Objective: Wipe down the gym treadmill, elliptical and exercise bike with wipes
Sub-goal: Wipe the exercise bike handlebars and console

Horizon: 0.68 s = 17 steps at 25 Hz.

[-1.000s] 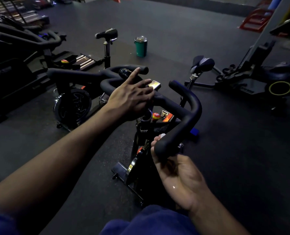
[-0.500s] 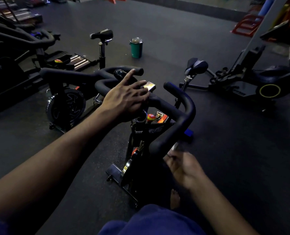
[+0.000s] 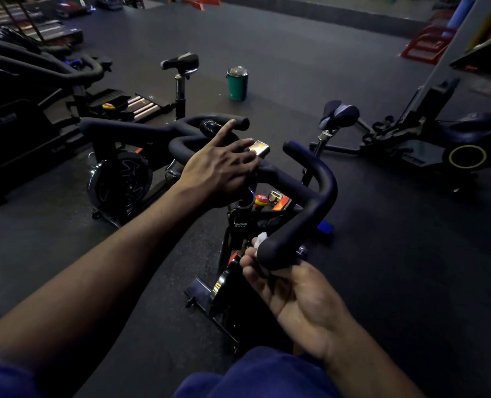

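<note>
While the left hand (image 3: 224, 170) rests flat-fingered steadying the handlebar (image 3: 310, 179), the right hand (image 3: 293, 291) should keep its wipe (image 3: 260, 239) wrapped around the near grip end.

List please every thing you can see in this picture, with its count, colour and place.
exercise bike: 1, black, centre, under both hands
handlebar: 1, black, on this bike
wipe: 1, white, at the near handlebar end
display: 1, yellowish, at the handlebar's middle
knob: 1, red and yellow, below the handlebar
other bikes: 2, black, left and right
container: 1, green, on the floor behind
left hand: resting on the handlebar's middle
right hand: holding the wipe against the near handlebar end
</note>
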Motion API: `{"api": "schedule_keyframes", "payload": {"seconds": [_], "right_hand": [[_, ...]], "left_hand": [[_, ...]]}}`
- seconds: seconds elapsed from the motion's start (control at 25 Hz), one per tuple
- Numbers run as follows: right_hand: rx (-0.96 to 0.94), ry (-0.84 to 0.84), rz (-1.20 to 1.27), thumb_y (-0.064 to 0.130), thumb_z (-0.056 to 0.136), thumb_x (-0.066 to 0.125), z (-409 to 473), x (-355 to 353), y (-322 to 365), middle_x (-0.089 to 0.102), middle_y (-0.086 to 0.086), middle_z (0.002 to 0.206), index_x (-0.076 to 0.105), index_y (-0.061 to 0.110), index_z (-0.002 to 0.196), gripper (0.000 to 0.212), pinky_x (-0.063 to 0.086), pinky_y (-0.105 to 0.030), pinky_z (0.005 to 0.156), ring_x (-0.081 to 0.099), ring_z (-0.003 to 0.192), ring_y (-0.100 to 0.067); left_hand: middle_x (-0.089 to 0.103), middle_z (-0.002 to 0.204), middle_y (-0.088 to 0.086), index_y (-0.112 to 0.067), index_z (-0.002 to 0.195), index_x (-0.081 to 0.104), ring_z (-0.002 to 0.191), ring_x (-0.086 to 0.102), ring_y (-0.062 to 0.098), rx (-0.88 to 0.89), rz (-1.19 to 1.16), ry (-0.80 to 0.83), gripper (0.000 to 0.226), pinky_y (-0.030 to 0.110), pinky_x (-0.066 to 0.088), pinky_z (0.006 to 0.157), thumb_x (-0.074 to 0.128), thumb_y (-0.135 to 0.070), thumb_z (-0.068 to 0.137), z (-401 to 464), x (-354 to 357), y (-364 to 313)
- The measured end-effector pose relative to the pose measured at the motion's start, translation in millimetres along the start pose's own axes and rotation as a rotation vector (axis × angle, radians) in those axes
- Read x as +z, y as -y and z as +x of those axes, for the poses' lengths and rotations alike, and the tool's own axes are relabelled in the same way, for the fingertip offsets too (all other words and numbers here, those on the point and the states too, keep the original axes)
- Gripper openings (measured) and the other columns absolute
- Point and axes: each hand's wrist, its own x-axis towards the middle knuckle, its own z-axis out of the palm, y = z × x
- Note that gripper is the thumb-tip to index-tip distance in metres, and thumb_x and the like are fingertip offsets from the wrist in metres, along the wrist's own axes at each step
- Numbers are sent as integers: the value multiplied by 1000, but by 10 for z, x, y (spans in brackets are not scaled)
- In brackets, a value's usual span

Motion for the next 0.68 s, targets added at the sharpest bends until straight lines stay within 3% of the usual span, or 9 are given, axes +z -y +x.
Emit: {"api": "schedule_keyframes", "payload": {"seconds": [0.12,0.32,0.52,0.68], "right_hand": [[7,62,-44,-9,76,50,-246,147,-4,71,-24,95,63,-16,108,36,62,-28,63,73,74,-26],[107,125,-345,-6,87,50,-350,7,49,71,-24,96,63,-13,116,32,60,-29,65,72,76,-27],[38,-70,-259,-10,89,43,-83,-431,255,73,-20,90,63,-10,100,23,62,-29,69,72,76,-24],[-53,-243,-240,-9,95,43,287,-829,501,72,-18,90,66,-7,104,25,62,-27,72,70,80,-24]], "left_hand": [[66,135,4,-14,137,60,145,43,24,-2,9,15,45,57,4,125,35,-34,105,2,4,-19],[63,140,4,-16,141,57,146,41,23,-33,-20,-3,45,56,6,125,35,-34,106,3,50,-28],[57,147,5,-14,143,56,148,38,23,-71,-11,-22,48,53,5,126,37,-33,103,-17,40,-66],[50,153,7,-15,142,57,151,32,23,-90,-13,16,50,54,5,126,34,-37,103,-2,28,-56]]}}
